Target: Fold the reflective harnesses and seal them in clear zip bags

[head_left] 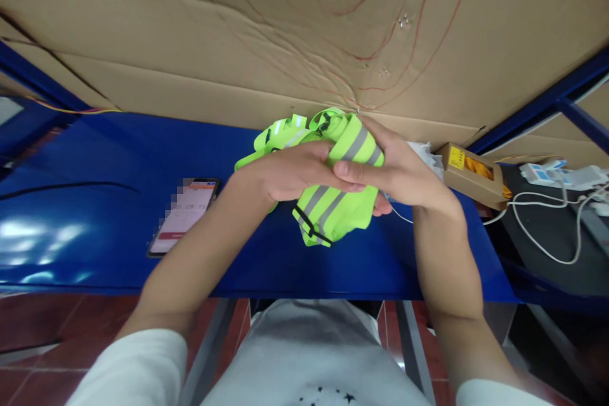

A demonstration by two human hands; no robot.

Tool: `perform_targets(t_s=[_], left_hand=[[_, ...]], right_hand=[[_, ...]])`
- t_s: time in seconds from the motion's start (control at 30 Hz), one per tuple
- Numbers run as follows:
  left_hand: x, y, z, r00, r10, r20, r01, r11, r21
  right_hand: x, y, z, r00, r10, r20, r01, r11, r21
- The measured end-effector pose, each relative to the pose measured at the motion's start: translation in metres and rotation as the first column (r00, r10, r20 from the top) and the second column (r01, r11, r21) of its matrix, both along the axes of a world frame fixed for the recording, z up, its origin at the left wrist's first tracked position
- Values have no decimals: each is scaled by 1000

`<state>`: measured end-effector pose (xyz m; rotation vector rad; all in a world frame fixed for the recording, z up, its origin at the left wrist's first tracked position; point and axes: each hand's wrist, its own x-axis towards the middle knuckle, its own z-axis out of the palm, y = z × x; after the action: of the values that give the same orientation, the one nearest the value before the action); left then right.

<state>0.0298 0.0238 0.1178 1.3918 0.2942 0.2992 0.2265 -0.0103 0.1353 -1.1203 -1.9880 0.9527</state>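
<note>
A bunched neon-yellow reflective vest (340, 219) with grey bands and a black strap is held above the blue table, in the middle of the head view. My left hand (304, 171) grips it from the left, its fingers lying across the front. From the right, my right hand (392, 162) wraps round the same bundle, thumb in front and some fingertips showing beneath. Both hands are closed on the vest and meet near its middle. More of the yellow fabric and straps spreads out behind my left hand.
On the blue table (104, 158) a phone (190, 212) lies to the left, near a black cable (71, 187). A cardboard box (473, 174) and clear plastic wrap (428, 158) sit at the right, beside white cables and a power strip (547, 174). A cardboard panel (190, 32) rises behind.
</note>
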Motion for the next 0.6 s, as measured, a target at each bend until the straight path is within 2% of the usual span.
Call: perform_targets(t_s=[0.07, 0.13, 0.23, 0.33, 0.43, 0.5, 0.6], left_hand=[[5, -2, -3, 994, -96, 57, 101, 989, -106], [9, -4, -6, 987, -150, 58, 156, 979, -129], [13, 1, -13, 998, -52, 18, 54, 994, -99], [16, 11, -26, 1000, 19, -5, -20, 994, -107], [20, 20, -37, 998, 25, 60, -14, 983, -184], [22, 22, -42, 996, -1, 95, 21, 978, -208], [24, 20, -46, 993, -95, 71, 107, 975, -194]], right_hand=[[5, -4, 5, 998, -24, 57, 19, 996, 90], [9, -5, 7, 991, -19, 135, 1, 990, 138], [10, -5, 3, 961, -146, 233, 92, 969, 228], [4, 0, -5, 922, -294, 252, 217, 931, 295], [3, 8, -11, 918, -362, 165, 311, 911, 269], [6, 12, -12, 932, -354, 80, 332, 920, 209], [14, 12, -11, 964, -260, -47, 260, 965, -8]])
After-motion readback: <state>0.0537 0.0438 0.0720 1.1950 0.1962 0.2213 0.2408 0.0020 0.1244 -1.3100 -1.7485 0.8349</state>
